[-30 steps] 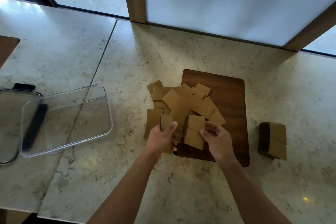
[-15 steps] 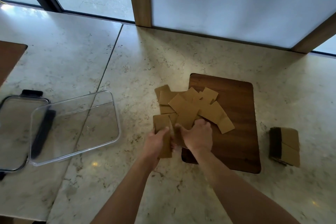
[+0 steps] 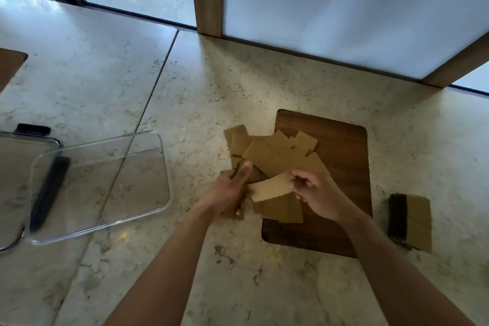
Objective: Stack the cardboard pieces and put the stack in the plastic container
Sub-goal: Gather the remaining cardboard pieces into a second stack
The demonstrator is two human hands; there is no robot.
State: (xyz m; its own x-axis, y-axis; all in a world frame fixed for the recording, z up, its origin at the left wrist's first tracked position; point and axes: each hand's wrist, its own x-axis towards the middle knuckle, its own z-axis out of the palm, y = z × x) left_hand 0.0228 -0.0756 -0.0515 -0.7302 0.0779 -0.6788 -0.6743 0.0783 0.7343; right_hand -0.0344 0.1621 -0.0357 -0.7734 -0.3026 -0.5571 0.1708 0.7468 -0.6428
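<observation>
There is 1 view, from a wide-angle camera worn on the head. It looks forward and steeply down onto a marble counter (image 3: pixel 201 103), close enough that both forearms rise from the bottom edge toward mid-frame. The far edge of the counter meets frosted window panels (image 3: pixel 330 2) across the top of the frame. Straight lines bow toward the borders. A wooden board (image 3: pixel 341 145) sits right of centre; a clear plastic container (image 3: pixel 158 167) sits at left, its neighbour cut by the frame edge.
</observation>
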